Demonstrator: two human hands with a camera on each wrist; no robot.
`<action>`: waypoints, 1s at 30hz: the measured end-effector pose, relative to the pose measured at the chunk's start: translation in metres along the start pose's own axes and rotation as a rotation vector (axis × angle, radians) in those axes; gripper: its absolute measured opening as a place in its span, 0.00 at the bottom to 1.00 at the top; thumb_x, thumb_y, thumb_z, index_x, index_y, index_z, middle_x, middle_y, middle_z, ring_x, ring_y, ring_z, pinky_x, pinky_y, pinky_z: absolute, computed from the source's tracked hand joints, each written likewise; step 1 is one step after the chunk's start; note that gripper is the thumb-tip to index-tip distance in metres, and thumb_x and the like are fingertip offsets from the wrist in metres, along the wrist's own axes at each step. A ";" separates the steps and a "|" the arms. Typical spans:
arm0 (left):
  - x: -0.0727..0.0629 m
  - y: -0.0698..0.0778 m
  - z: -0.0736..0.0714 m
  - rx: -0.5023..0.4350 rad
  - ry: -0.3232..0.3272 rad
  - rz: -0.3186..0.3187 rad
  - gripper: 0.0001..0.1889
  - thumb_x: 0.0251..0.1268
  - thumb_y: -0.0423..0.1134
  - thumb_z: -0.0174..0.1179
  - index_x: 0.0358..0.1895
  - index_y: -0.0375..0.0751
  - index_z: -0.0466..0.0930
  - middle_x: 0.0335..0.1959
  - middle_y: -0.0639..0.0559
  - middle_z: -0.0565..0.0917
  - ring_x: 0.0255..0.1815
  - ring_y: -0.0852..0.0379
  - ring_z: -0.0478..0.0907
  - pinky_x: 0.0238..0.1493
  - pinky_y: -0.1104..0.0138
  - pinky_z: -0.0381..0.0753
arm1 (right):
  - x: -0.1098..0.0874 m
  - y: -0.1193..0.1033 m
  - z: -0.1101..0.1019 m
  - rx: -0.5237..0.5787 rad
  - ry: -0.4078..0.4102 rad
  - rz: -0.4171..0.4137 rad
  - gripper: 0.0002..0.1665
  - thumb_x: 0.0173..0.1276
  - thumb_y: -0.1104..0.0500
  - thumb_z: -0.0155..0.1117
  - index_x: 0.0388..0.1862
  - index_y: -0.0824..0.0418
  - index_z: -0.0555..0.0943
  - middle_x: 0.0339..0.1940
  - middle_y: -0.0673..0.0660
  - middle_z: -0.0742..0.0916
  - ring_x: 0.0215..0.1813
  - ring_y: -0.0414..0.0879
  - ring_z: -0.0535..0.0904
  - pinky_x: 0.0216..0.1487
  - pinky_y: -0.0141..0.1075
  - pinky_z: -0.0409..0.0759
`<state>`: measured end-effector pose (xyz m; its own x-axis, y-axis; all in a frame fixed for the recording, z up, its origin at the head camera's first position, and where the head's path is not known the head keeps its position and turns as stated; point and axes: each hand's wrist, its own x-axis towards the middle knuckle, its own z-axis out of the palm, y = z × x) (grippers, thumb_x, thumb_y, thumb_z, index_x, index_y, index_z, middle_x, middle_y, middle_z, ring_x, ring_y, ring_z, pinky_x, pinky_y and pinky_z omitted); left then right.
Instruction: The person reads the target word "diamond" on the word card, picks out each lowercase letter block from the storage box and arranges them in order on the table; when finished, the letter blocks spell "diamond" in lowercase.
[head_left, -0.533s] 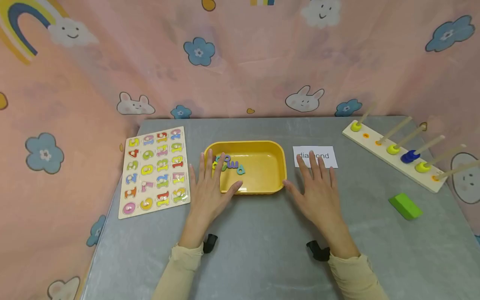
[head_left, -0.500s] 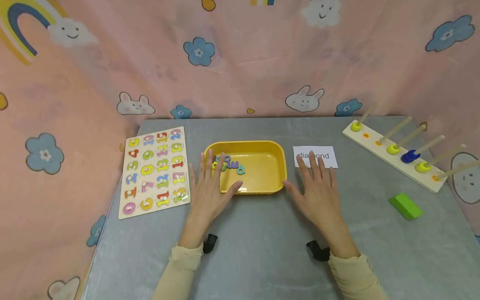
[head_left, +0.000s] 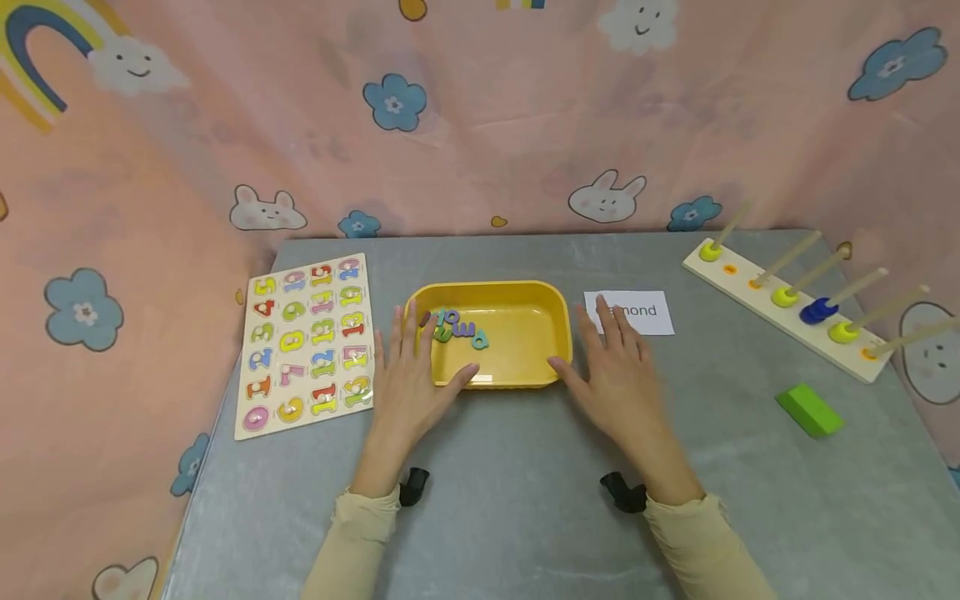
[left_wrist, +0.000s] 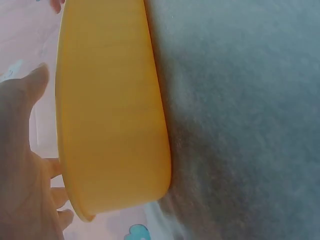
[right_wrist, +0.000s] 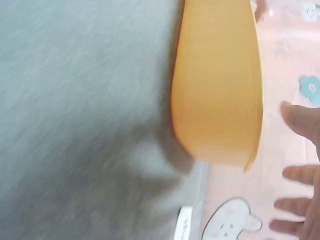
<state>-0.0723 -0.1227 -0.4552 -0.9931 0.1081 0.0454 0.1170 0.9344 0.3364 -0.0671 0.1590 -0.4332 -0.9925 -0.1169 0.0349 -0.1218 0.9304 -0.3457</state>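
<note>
A yellow tray [head_left: 517, 350] lies on the grey table, with several small coloured letters [head_left: 462, 329] gathered in its left part. My left hand [head_left: 408, 392], fingers spread and straight, is at the tray's left end; its fingers overlap the rim and hide part of that corner. My right hand [head_left: 618, 383] is spread likewise at the tray's right end, thumb by the front right corner. Its fingertips overlap a white card [head_left: 637, 313] printed "diamond", covering the first letters. Both wrist views show the tray's outer wall [left_wrist: 110, 110] beside the hands, and neither hand grips anything.
Left of the tray lies a wooden number puzzle board [head_left: 307, 342]. At the back right stands a pale wooden peg board [head_left: 787, 310] with upright sticks and yellow and blue beads. A green block [head_left: 810, 410] lies nearer the right side. A pink patterned curtain [head_left: 495, 125] hangs behind the table.
My right hand has moved left toward the tray, uncovering part of the card's word. My left hand has shifted slightly left, showing more of the letters. The head view has shifted a little.
</note>
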 end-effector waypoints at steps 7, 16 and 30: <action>-0.003 -0.006 0.005 -0.091 -0.056 -0.079 0.66 0.62 0.81 0.55 0.88 0.40 0.36 0.90 0.43 0.36 0.91 0.46 0.33 0.88 0.44 0.40 | 0.022 -0.030 0.010 0.127 -0.021 -0.268 0.39 0.70 0.52 0.77 0.75 0.61 0.75 0.72 0.64 0.80 0.71 0.63 0.76 0.72 0.58 0.76; 0.001 -0.006 0.010 -0.204 -0.031 -0.139 0.72 0.56 0.80 0.63 0.88 0.37 0.35 0.90 0.43 0.39 0.91 0.43 0.38 0.87 0.42 0.47 | 0.066 -0.054 0.029 0.192 -0.307 -0.267 0.38 0.72 0.54 0.75 0.76 0.62 0.74 0.68 0.65 0.83 0.69 0.60 0.79 0.74 0.54 0.76; 0.000 -0.004 0.012 -0.239 -0.048 -0.170 0.74 0.52 0.80 0.67 0.88 0.41 0.33 0.91 0.46 0.39 0.91 0.45 0.38 0.88 0.44 0.45 | 0.092 -0.053 0.058 0.216 -0.321 -0.227 0.29 0.70 0.54 0.77 0.67 0.60 0.82 0.55 0.60 0.81 0.55 0.54 0.77 0.65 0.48 0.80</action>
<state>-0.0725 -0.1229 -0.4679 -0.9971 -0.0214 -0.0735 -0.0583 0.8349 0.5474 -0.1519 0.0791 -0.4657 -0.8838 -0.4437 -0.1486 -0.2982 0.7789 -0.5517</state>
